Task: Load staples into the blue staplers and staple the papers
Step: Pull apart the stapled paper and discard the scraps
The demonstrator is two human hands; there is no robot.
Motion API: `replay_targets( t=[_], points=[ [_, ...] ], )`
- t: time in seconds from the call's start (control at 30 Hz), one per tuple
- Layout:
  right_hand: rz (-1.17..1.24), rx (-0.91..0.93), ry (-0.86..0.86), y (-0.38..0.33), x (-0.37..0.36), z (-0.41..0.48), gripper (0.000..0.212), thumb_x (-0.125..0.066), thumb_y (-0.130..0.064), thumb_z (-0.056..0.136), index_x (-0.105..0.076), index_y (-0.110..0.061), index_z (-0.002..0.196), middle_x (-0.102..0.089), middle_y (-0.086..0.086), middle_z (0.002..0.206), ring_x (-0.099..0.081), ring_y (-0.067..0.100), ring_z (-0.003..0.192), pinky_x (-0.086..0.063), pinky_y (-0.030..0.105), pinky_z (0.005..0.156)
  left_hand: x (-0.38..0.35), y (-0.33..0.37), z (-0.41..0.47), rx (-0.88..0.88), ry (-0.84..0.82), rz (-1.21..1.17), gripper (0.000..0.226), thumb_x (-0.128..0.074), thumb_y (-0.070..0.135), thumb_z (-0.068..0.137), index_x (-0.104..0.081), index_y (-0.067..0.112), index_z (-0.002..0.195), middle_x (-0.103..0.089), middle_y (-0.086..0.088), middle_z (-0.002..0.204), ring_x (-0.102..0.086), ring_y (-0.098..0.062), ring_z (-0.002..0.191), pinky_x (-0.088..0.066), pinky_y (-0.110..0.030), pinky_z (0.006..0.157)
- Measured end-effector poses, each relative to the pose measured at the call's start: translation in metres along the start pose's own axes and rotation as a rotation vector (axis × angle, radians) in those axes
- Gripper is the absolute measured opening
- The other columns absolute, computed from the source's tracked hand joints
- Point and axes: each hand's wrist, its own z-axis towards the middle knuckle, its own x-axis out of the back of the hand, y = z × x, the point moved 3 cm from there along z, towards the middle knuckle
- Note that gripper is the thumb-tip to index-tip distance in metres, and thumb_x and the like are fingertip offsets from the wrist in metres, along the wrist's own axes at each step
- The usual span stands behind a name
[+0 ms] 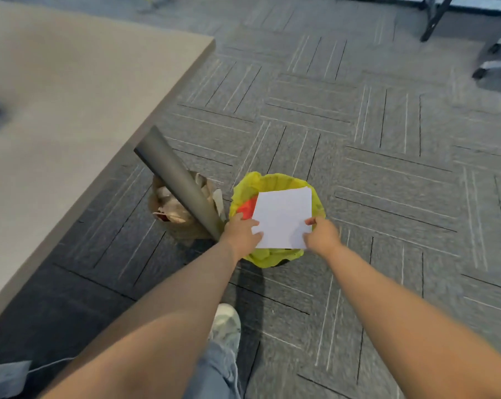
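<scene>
A white sheet of paper (282, 217) is held flat over a waste bin lined with a yellow-green bag (315, 203) on the floor. My left hand (240, 233) grips the paper's near left edge. My right hand (321, 233) pinches its near right corner. Something red (247, 208) lies inside the bin, partly hidden under the paper. No stapler or staples show in this view.
A grey table top (70, 110) fills the left, with its slanted grey leg (180, 182) beside the bin. A brown paper bag (171, 208) sits behind the leg. Grey carpet tiles cover the floor. A chair base with castors (493, 61) stands far right. My shoe (226, 323) is below.
</scene>
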Motion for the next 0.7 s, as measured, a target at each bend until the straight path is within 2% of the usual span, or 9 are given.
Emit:
replay_targets(
  t=[0.07,0.2,0.3,0.37,0.47,0.53,0.63,0.7],
  points=[
    [-0.046,-0.006,-0.011,0.001,0.001,-0.002,0.03,-0.057,-0.006,0.082,-0.055,-0.004,0.112,-0.056,0.019,0.121,-0.056,0.034,0.107,-0.046,0.035,0.084,0.0,-0.003,-0.005,0.012,-0.009,0.064,0.041,-0.049,0.036,0.091,-0.051,0.018,0.127,-0.032,-0.011,0.144,-0.032,-0.031,0.131,-0.031,-0.039,0.11],
    [-0.001,0.008,-0.033,-0.008,0.014,-0.015,0.029,-0.056,-0.011,0.085,-0.054,-0.006,0.114,-0.057,0.016,0.123,-0.053,0.032,0.111,-0.037,0.027,0.078,0.017,0.007,-0.026,-0.06,0.092,0.135,0.031,-0.048,0.029,0.091,-0.057,0.013,0.117,-0.045,-0.012,0.131,-0.043,-0.032,0.119,-0.039,-0.042,0.101],
    [0.027,0.115,0.032,-0.03,0.035,-0.036,0.015,-0.056,-0.012,0.085,-0.058,-0.009,0.1,-0.063,0.013,0.114,-0.057,0.029,0.104,-0.04,0.028,0.079,0.042,0.027,-0.051,-0.124,0.203,0.173,0.028,-0.046,0.026,0.092,-0.059,0.01,0.111,-0.052,-0.012,0.123,-0.051,-0.032,0.111,-0.045,-0.041,0.089],
    [0.019,0.192,0.088,-0.049,0.053,-0.055,0.009,-0.054,-0.013,0.086,-0.059,-0.011,0.092,-0.065,0.012,0.105,-0.059,0.029,0.097,-0.041,0.029,0.075,0.058,0.045,-0.069,-0.159,0.269,0.197,0.028,-0.045,0.025,0.093,-0.059,0.012,0.114,-0.054,-0.011,0.123,-0.053,-0.032,0.11,-0.045,-0.039,0.088],
    [0.001,0.336,0.17,-0.081,0.084,-0.091,0.01,-0.051,-0.014,0.087,-0.06,-0.012,0.085,-0.065,0.009,0.092,-0.058,0.024,0.085,-0.043,0.03,0.07,0.086,0.069,-0.103,-0.185,0.371,0.226,0.025,-0.045,0.023,0.092,-0.06,0.017,0.111,-0.06,-0.008,0.119,-0.057,-0.029,0.104,-0.05,-0.039,0.087],
    [0.023,0.431,0.23,-0.103,0.105,-0.122,0.011,-0.05,-0.013,0.088,-0.06,-0.013,0.083,-0.063,0.006,0.086,-0.057,0.022,0.081,-0.042,0.029,0.069,0.105,0.084,-0.131,-0.244,0.45,0.266,0.023,-0.045,0.018,0.09,-0.061,0.013,0.106,-0.061,-0.01,0.112,-0.057,-0.03,0.1,-0.05,-0.039,0.084],
    [0.043,0.563,0.324,-0.134,0.131,-0.168,0.012,-0.052,-0.012,0.086,-0.063,-0.011,0.082,-0.061,0.002,0.08,-0.058,0.024,0.08,-0.048,0.035,0.074,0.137,0.097,-0.177,-0.309,0.618,0.379,0.022,-0.044,0.015,0.089,-0.064,0.011,0.098,-0.062,-0.01,0.105,-0.059,-0.03,0.095,-0.044,-0.034,0.069],
    [0.038,0.636,0.359,-0.152,0.141,-0.198,0.011,-0.052,-0.013,0.085,-0.062,-0.012,0.08,-0.062,0.001,0.078,-0.06,0.025,0.081,-0.05,0.038,0.075,0.158,0.099,-0.204,-0.336,0.698,0.435,0.023,-0.042,0.014,0.09,-0.063,0.011,0.099,-0.062,-0.009,0.105,-0.058,-0.03,0.098,-0.043,-0.034,0.069]
  ],
)
